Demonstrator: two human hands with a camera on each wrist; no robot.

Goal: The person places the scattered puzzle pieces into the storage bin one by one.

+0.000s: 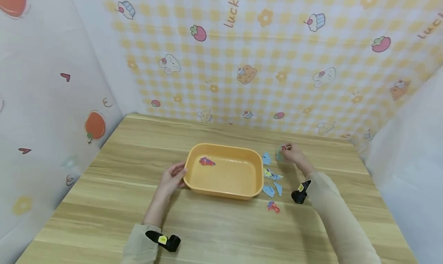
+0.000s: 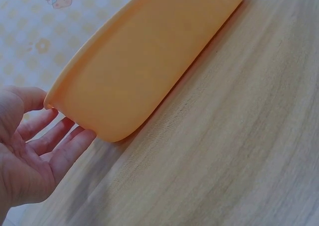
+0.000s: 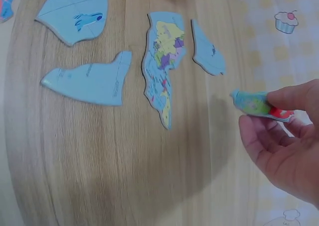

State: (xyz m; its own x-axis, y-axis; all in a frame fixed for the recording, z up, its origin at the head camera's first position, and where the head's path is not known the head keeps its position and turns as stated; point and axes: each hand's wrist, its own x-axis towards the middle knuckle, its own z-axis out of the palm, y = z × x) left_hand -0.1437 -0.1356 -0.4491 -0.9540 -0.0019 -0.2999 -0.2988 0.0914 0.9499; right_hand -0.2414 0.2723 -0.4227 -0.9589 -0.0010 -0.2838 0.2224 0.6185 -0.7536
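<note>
A yellow-orange plastic basin (image 1: 221,192) sits on the wooden table with one red and purple puzzle piece (image 1: 207,161) inside, toward its left end. My left hand (image 1: 172,178) grips the basin's left end, its fingers against the rim and outer wall (image 2: 124,61). Right of the basin, my right hand (image 1: 292,155) pinches a blue, green and red map puzzle piece (image 3: 254,105) between thumb and fingers, above the tabletop. Near it lie a multicoloured map piece (image 3: 169,47) and several light blue pieces (image 3: 92,84). Nearer the front is a red and purple piece (image 1: 272,207).
The wooden table (image 1: 214,233) meets a yellow checked cloth backdrop (image 1: 221,83) at its far edge. White patterned sheets (image 1: 52,121) hang on both sides. A black wrist camera (image 1: 163,241) is strapped to each forearm.
</note>
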